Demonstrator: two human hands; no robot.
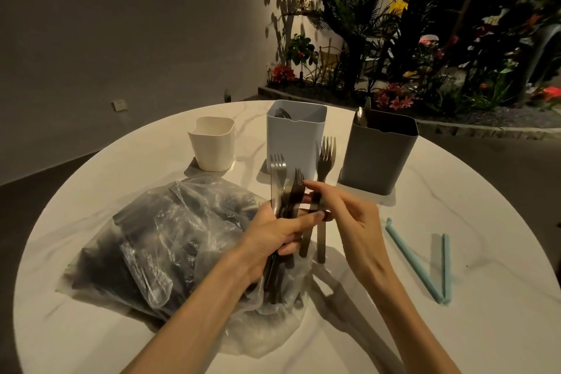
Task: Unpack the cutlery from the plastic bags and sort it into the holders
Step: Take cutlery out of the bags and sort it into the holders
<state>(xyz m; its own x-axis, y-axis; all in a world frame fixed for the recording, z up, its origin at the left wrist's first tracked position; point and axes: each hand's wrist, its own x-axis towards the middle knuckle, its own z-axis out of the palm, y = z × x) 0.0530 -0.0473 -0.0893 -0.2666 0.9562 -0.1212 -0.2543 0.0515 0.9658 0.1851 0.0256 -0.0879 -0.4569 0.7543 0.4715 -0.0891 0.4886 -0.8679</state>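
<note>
My left hand (274,235) grips a bundle of dark metal forks (288,191), tines up, above the table's middle. My right hand (346,215) pinches the handle of a single fork (326,158) held upright just right of the bundle. A crumpled clear plastic bag (170,240) with more dark cutlery inside lies to the left, under my left forearm. Behind the forks stand three holders: a short white one (212,143), a tall light blue one (296,133) with cutlery tips showing, and a tall grey one (378,150) with a utensil showing at its left corner.
The round white marble table (455,191) carries two light blue bag-clip sticks (425,267) at the right. Beyond the table's far edge there is a planter bed with flowers and plants (394,55), and a plain wall on the left.
</note>
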